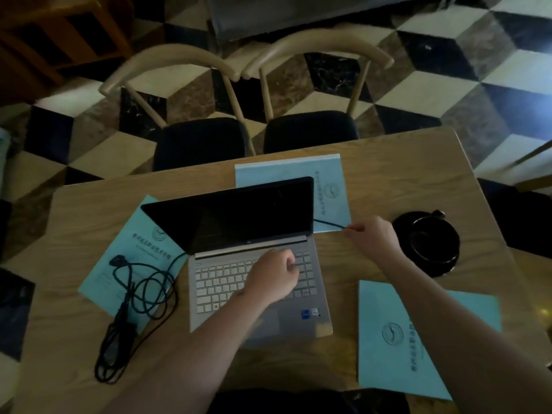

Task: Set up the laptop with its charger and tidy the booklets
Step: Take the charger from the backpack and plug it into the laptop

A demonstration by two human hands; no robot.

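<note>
Nearest on the wooden table [418,162], a blue booklet [418,339] lies at the right, and the charger [119,324] with its looped cord rests partly on a second booklet [131,255] at the left. Between them the open laptop [254,264] has the left hand [273,277] over its keys, fingers curled and holding nothing. Further off, the right hand [373,237] pinches the cable end [328,224] beside the laptop's right edge, over a third booklet [298,177].

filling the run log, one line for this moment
right hand pinches charger cable beside laptop | left hand over keyboard | booklets untidied
</note>
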